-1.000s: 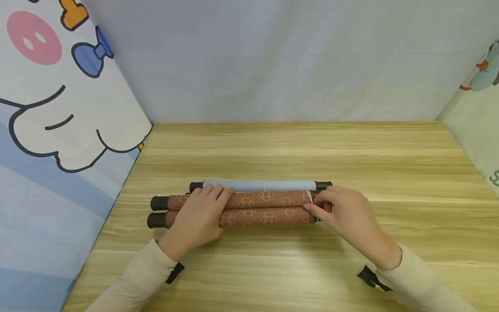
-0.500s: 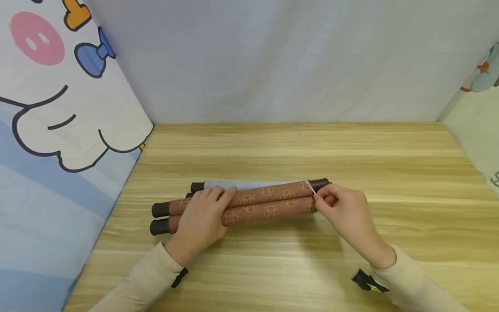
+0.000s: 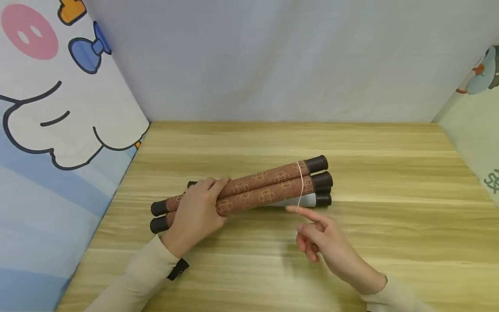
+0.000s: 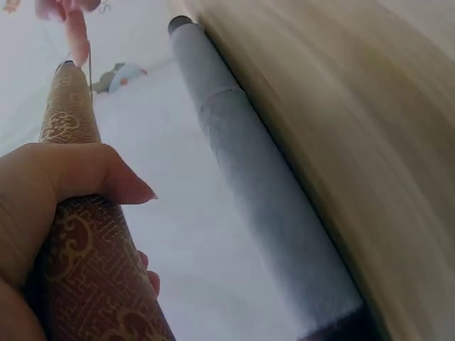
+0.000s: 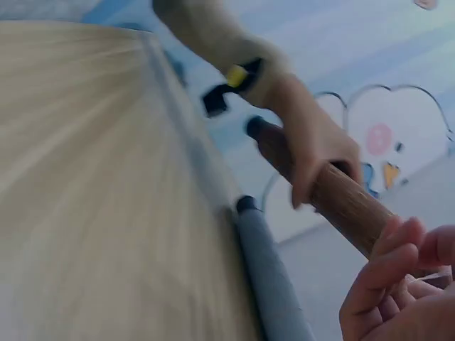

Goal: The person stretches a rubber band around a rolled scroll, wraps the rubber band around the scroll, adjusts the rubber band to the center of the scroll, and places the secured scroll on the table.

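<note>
Two reddish-brown rolled scrolls (image 3: 267, 196) with gold flower patterns and black end knobs lie side by side. My left hand (image 3: 196, 214) grips them around their left part, and their right ends are raised. Near those ends a thin pale rubber band (image 3: 302, 184) runs across both. My right hand (image 3: 331, 242) stretches the band towards me on its extended index finger (image 3: 306, 212), the other fingers bent. Below lies a grey-blue scroll (image 4: 259, 185) with black ends, partly hidden in the head view; the left wrist view shows it apart from the brown ones.
The wood-grain table (image 3: 390, 173) extends around the scrolls. Behind it hangs a pale cloth (image 3: 292, 60). A cartoon-printed cloth (image 3: 78, 117) stands at the left edge, and another printed panel (image 3: 475, 125) at the right.
The brown scrolls' right ends have risen and swung away from me, uncovering the grey-blue scroll below. My right hand has come off the ends and drawn the band down and towards me.
</note>
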`<control>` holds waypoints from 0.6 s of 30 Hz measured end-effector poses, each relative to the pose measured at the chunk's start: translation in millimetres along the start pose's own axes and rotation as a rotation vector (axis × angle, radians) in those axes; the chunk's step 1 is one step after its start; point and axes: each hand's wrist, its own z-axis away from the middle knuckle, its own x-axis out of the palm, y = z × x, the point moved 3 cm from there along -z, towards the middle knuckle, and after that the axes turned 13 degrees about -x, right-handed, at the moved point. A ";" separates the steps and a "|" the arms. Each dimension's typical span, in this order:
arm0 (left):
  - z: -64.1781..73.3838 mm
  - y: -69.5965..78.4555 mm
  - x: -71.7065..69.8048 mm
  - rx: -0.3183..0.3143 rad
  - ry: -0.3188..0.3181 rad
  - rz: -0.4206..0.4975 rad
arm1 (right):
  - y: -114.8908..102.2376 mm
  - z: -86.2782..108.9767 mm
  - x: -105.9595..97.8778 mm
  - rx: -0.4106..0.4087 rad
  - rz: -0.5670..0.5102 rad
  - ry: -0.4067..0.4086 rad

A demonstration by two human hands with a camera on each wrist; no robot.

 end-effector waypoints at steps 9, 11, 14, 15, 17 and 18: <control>0.8 -14.8 -8.0 -0.004 0.028 -0.030 | 2.6 11.3 -39.5 0.035 -0.180 0.232; 2.0 -14.7 -7.3 0.034 0.012 -0.086 | -2.7 8.5 -44.2 -0.026 -0.098 0.272; 5.6 -12.6 -3.5 0.097 -0.033 -0.160 | -13.9 3.2 -48.4 -0.155 0.150 0.305; 6.9 -11.9 -1.9 0.111 -0.045 -0.168 | -17.3 2.0 -49.2 -0.198 0.254 0.309; 9.1 -11.2 1.1 0.128 -0.065 -0.172 | -23.2 0.0 -50.3 -0.287 0.457 0.306; 9.6 -11.1 2.3 0.131 -0.070 -0.169 | -25.4 -1.1 -50.5 -0.328 0.551 0.295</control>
